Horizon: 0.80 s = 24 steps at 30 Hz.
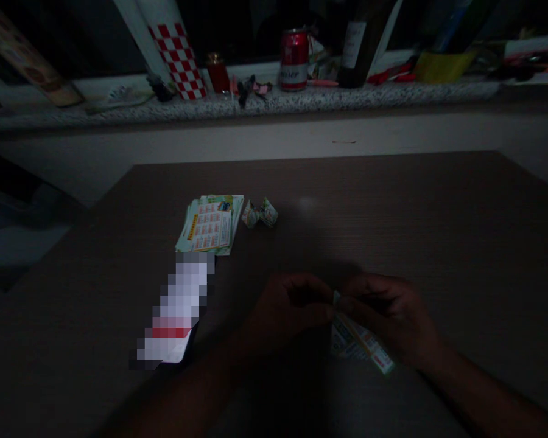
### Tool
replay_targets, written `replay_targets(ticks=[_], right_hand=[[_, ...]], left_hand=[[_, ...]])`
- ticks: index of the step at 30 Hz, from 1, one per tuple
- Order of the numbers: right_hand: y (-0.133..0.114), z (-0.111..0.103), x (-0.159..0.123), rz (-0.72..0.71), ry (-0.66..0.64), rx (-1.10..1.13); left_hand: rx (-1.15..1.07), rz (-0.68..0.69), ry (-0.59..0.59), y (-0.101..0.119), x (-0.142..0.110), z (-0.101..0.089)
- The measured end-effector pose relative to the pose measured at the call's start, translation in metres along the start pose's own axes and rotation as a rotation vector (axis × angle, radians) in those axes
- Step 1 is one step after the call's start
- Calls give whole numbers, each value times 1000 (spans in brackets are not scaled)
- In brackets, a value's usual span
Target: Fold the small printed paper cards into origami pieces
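Note:
Over the right middle of the dark table, both my hands pinch a folded printed paper slip [365,344]. My left hand [290,307] has thumb and fingertips closed at the slip's upper left end. Close against it, my right hand [388,310] grips the same end from the right, its fingers partly hiding the paper. The rest of the slip hangs down to the lower right, showing a folded strip along one side. Farther off stands a small folded paper piece [260,214] with two pointed ends. Beside it lies a stack of printed cards [211,226] with calendar grids.
A lit phone [176,310], its screen blurred, lies left of my hands on the table [347,201]. Behind, a granite sill [164,114] carries a red can [295,59], a dark bottle [352,52], a red-and-white checkered tube [178,61] and a yellow container [442,67].

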State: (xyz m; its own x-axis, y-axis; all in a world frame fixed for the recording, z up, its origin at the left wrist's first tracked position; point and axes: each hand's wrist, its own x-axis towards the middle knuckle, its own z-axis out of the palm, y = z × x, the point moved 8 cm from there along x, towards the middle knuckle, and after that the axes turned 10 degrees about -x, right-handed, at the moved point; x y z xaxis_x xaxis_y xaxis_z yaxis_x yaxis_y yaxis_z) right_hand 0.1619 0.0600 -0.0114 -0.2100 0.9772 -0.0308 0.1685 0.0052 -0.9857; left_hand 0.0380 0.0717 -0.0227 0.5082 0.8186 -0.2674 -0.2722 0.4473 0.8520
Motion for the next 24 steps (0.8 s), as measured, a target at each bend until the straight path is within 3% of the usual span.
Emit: replay_targets(ticks=[5,10,17,24], right_hand=[[20,20,1,239,-243,363],[27,32,-4,373,-336,562],[26,23,-2,315,-321,401],[12,4,7,142,-282,125]], left_hand=[[15,173,-96,17,-4,7],[158,257,-170,24,-8,14],[133,237,-153,25,-6,6],[338,37,3,13,-3,-7]])
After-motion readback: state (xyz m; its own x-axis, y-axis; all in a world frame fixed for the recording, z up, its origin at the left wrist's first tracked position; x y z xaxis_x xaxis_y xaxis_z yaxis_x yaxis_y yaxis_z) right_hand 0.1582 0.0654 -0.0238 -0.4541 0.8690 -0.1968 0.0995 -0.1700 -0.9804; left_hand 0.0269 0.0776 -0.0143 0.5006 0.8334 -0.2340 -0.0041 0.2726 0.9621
